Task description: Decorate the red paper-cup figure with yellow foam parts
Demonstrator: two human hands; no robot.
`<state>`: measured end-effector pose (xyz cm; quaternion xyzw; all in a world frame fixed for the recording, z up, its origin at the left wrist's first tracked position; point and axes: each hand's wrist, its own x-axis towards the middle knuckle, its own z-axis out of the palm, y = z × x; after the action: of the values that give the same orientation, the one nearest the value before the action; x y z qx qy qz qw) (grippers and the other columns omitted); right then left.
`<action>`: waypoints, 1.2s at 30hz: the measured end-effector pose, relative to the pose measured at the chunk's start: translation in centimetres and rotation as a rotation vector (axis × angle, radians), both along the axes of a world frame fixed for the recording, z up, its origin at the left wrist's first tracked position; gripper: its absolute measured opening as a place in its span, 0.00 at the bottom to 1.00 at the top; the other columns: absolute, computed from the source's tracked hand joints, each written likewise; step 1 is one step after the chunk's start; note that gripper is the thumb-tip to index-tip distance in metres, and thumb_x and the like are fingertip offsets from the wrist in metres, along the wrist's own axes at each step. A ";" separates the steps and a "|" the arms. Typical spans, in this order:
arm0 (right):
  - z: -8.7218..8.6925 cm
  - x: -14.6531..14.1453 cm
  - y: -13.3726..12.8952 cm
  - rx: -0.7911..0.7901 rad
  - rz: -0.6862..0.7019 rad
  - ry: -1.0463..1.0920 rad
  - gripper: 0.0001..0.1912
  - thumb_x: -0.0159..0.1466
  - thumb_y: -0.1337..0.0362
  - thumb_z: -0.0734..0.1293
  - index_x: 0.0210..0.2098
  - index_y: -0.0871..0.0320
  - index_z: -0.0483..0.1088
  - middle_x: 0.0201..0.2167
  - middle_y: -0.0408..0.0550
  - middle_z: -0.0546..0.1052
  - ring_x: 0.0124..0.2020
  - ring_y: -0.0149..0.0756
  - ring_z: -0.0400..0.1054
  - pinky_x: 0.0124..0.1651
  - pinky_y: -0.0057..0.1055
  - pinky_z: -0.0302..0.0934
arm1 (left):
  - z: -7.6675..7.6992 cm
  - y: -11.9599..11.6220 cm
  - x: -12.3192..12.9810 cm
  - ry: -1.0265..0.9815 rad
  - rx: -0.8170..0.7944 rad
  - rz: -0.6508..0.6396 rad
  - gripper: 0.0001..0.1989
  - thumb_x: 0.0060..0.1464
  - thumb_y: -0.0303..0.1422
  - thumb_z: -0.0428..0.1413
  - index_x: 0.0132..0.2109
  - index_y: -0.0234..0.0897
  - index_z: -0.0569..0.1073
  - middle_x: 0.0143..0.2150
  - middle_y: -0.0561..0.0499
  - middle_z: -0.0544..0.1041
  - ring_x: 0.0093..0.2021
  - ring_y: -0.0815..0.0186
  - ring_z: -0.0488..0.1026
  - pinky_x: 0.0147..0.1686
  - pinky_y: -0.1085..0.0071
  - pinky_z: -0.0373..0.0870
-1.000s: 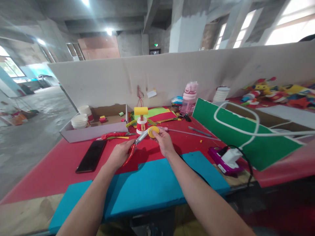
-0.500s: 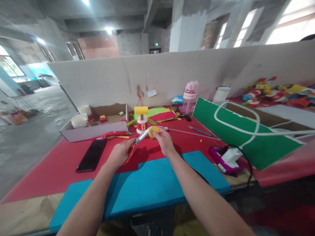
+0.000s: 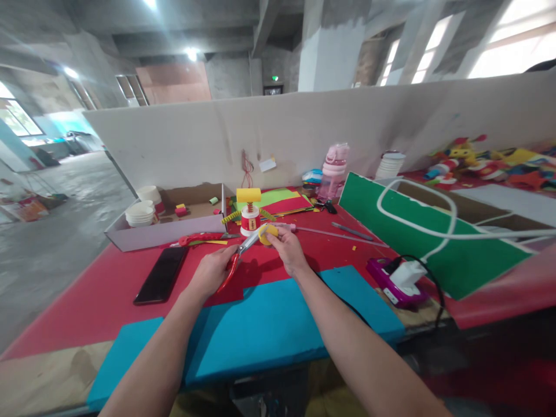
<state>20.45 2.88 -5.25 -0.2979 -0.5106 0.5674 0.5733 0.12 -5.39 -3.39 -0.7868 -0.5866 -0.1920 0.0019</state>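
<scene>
My left hand [image 3: 214, 271] is closed round the red handles of a pair of scissors [image 3: 244, 248], blades pointing up and right. Between the fingertips of my right hand [image 3: 286, 244] is a small round yellow paper piece [image 3: 268, 234]. The scissor tips touch its left edge; whether they cut into it I cannot tell. Just behind the blades stands a paper-cup figure [image 3: 251, 219], white and red, with a spring neck and folded green-yellow strips at its sides. A yellow paper roll [image 3: 248, 195] lies across its top.
A black phone [image 3: 160, 275] lies left on the red table covering. Behind it is a box [image 3: 160, 234] with paper cups. Coloured sheets [image 3: 286, 202] and a pink bottle [image 3: 334, 171] stand at the back. To the right are a purple power strip [image 3: 397, 284] and a green board [image 3: 425, 243].
The yellow paper piece has turned slightly and shifted a little left against the scissor tips. Both hands stay in nearly the same place.
</scene>
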 end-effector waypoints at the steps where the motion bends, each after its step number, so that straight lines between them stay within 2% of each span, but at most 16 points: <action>1: 0.0 0.0 0.0 -0.002 -0.002 0.001 0.20 0.49 0.53 0.72 0.38 0.57 0.74 0.34 0.46 0.78 0.38 0.40 0.72 0.39 0.35 0.68 | 0.0 0.0 0.0 0.001 -0.001 0.002 0.19 0.60 0.35 0.47 0.57 0.38 0.67 0.49 0.41 0.77 0.46 0.55 0.76 0.42 0.67 0.70; 13: 0.4 0.1 -0.2 -0.042 -0.006 0.046 0.19 0.49 0.54 0.73 0.38 0.57 0.75 0.37 0.46 0.78 0.40 0.39 0.71 0.38 0.32 0.68 | 0.1 -0.1 0.1 -0.003 -0.007 0.003 0.18 0.60 0.34 0.48 0.56 0.39 0.68 0.47 0.42 0.78 0.45 0.56 0.76 0.42 0.69 0.69; 20: 0.5 0.1 -0.3 -0.048 -0.022 0.044 0.21 0.48 0.51 0.73 0.37 0.57 0.75 0.37 0.47 0.79 0.41 0.40 0.72 0.38 0.33 0.68 | 0.2 -0.1 0.1 -0.013 -0.018 -0.007 0.18 0.60 0.35 0.47 0.56 0.39 0.67 0.48 0.42 0.78 0.47 0.56 0.75 0.42 0.69 0.69; 29: 0.5 0.2 -0.2 -0.062 -0.070 0.068 0.24 0.46 0.47 0.74 0.36 0.58 0.76 0.37 0.49 0.78 0.38 0.40 0.72 0.37 0.33 0.68 | 0.0 0.0 0.0 -0.013 -0.023 -0.026 0.18 0.59 0.32 0.47 0.56 0.40 0.67 0.44 0.43 0.78 0.43 0.58 0.76 0.39 0.70 0.68; 36: 0.2 0.0 -0.2 -0.066 -0.043 0.081 0.21 0.48 0.50 0.74 0.35 0.57 0.77 0.34 0.46 0.78 0.37 0.38 0.71 0.37 0.31 0.66 | 0.3 -0.2 0.2 -0.008 -0.045 -0.021 0.18 0.59 0.32 0.47 0.56 0.40 0.67 0.45 0.42 0.77 0.42 0.57 0.76 0.38 0.70 0.68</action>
<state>20.50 2.72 -5.07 -0.3042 -0.4617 0.5831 0.5953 0.33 -5.57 -3.06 -0.7921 -0.5824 -0.1816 -0.0202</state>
